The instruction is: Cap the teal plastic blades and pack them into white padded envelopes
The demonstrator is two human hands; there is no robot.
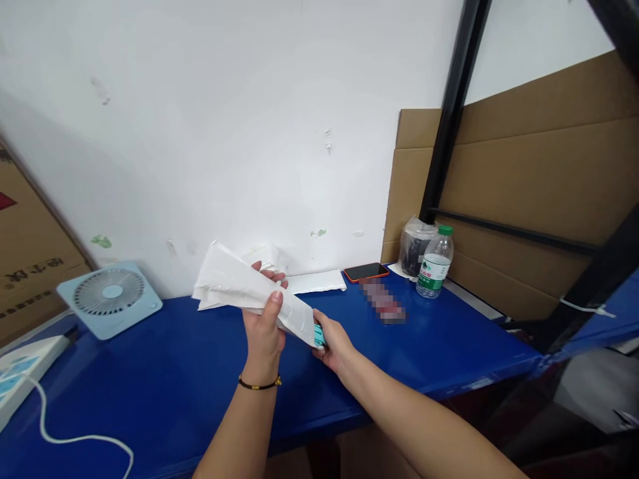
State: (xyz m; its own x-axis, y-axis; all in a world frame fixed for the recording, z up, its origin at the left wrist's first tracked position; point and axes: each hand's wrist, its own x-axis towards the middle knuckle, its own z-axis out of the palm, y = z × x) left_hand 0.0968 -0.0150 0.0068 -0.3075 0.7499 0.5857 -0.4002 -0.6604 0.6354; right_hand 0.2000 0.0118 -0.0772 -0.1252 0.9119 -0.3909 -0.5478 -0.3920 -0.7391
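My left hand (263,326) is closed round a white plastic mailing bag (234,283) held above the blue table (164,379), thumb on top. My right hand (333,342) grips the bag's lower right end, where a small teal item (319,334) shows at the fingers. A black and gold bracelet circles my left wrist. The bag tilts up to the left, its far end wide and creased.
A light blue desk fan (110,297) leans at the left, a white power strip (22,376) with cable beside it. White bags (317,281), an orange-edged phone (366,271), a water bottle (435,263) and a wrapped dark jar (414,247) lie near the wall. Cardboard and a black rack stand on the right.
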